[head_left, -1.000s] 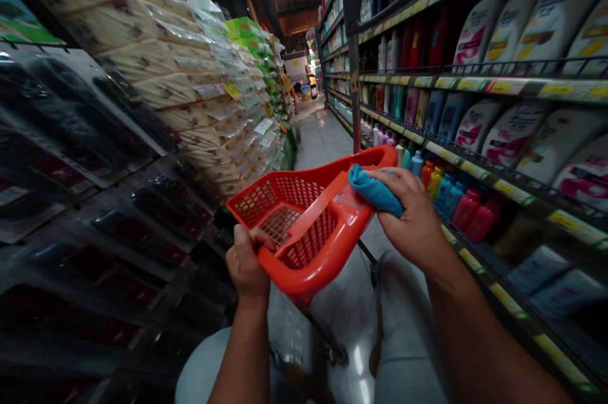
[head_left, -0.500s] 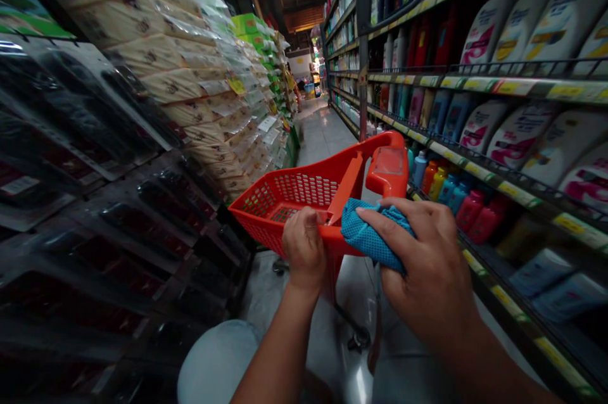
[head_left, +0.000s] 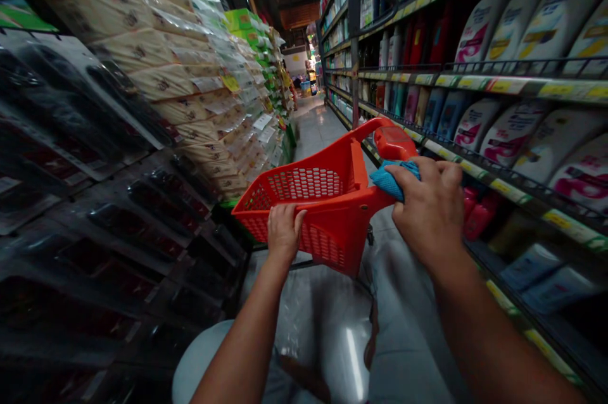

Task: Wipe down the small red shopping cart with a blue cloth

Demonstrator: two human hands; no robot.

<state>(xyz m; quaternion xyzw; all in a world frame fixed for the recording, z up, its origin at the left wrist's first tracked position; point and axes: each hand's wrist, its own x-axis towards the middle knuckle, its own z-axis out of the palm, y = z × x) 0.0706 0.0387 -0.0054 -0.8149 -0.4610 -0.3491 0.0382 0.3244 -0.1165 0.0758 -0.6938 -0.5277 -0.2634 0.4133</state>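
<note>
In front of me stands a red plastic shopping cart (head_left: 327, 236) with a perforated basket. My left hand (head_left: 284, 230) is hooked over the basket's near rim, fingers over the top edge and thumb to the side. A blue mesh-textured cloth (head_left: 389, 179) is bunched in my right hand (head_left: 430, 208), pressed against the cart near the base of its red handle (head_left: 394, 140). The cloth partly covers the handle's lower part. My right palm and some fingertips are hidden from view.
Packaged goods (head_left: 156, 68) are stacked high on the left, above dark blister packs (head_left: 123, 227). Shelves of shampoo bottles (head_left: 503, 132) line the right. A pale rounded object (head_left: 199, 359) is beside my left forearm. The tiled aisle (head_left: 313, 122) runs ahead.
My left hand has shifted left along the rim. My right hand has moved the cloth up and right toward the handle. The cart has turned, showing more of its near side.
</note>
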